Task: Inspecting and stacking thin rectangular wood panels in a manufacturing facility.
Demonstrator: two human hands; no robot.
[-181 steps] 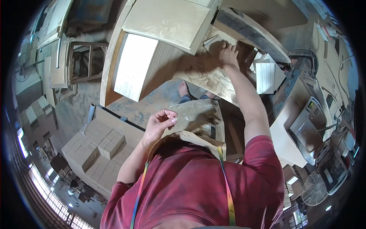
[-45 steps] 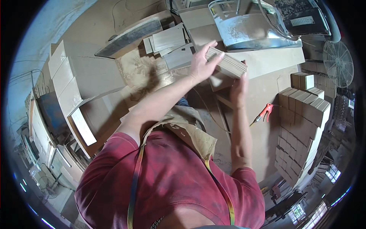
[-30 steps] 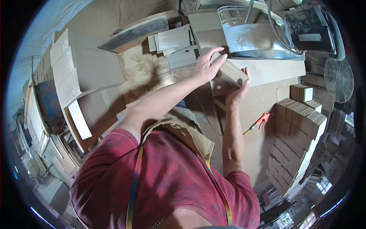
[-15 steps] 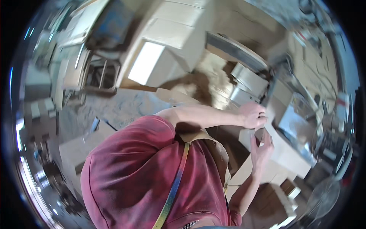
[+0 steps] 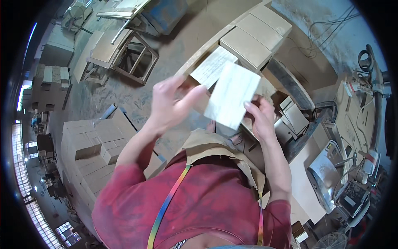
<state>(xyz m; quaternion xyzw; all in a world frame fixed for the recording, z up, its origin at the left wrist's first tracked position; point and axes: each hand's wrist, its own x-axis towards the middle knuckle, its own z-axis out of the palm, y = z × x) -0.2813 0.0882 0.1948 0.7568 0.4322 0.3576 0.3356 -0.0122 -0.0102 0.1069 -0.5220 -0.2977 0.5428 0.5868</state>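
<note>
The right hand [image 5: 263, 118] had its grip clamped on the right edge of the pale board [image 5: 232, 94], in mid-air. The left hand's [image 5: 170, 103] grip stood apart, apparently clear, though blurred. Single-edge support could have caused tilting.

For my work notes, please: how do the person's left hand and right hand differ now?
The left hand is empty; the right hand holds a pale board. The left hand is open, apart from the board; the right hand is closed on its edge. Both hands are bare.
</note>
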